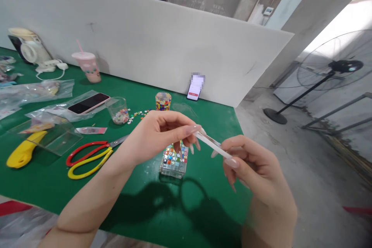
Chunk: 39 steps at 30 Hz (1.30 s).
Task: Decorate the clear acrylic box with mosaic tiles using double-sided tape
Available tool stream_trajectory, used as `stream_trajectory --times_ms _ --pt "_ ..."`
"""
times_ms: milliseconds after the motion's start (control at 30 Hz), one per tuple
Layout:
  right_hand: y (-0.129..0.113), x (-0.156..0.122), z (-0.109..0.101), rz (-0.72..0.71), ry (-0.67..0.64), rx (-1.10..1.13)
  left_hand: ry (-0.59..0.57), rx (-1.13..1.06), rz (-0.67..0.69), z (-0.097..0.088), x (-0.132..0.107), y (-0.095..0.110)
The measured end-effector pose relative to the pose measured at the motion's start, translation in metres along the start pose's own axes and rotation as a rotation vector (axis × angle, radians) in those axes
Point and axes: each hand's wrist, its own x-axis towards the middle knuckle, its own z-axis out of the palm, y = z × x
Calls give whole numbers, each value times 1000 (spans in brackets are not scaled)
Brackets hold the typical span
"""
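A thin white strip (213, 145) is stretched between my two hands above the table. My left hand (174, 130) pinches its upper left end between thumb and fingers. At the lower right end, my right hand (247, 162) grips it between thumb and forefinger. Below and behind my left hand lies a clear box (174, 162) with small, shiny coloured mosaic tiles on its top, its far part hidden by the hand. Just beyond stands a cup covered in coloured tiles (163, 101).
Left on the green table (215, 213) are red-and-yellow-handled scissors (90, 159), a clear cup of tile pieces (119, 112), scattered tiles, a phone (89, 103), a yellow tool (26, 151) and a pink tumbler (88, 66). Another phone (195, 88) leans on the white partition (139, 38).
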Motion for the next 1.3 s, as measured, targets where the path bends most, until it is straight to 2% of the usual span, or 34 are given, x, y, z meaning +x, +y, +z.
stream_trajectory --times_ms 200,400,533,633,833,900,967,1067,1133,1167,1233,1300 --pt "-4 0 -1 25 -15 -59 5 -13 -10 2 -2 -2" --pt "-4 -1 -1 11 -2 -67 -51 -50 42 2 -3 -3" --pt "-4 -4 -2 -5 -6 -104 -34 -45 18 3 -3 -2" --pt "-3 -4 0 -23 13 -136 0 -67 83 4 -2 -4" --pt "2 5 17 -101 103 -200 190 -128 257 13 5 -18" --pt "0 4 23 -131 122 -222 259 -128 303 10 10 -23" --pt "-4 -2 25 -162 169 -205 377 -138 373 0 18 -26" --pt "-15 -15 20 -191 367 -176 555 -192 470 -26 27 -23" --pt "-16 -16 12 -189 464 -223 500 -177 437 -37 27 -18" --pt "-13 -13 7 -166 442 -276 446 -153 418 -38 26 -16" --pt "6 3 0 -48 306 -445 334 -92 395 -31 18 -12" --pt "37 24 -3 101 144 -657 265 -25 391 -17 8 -10"
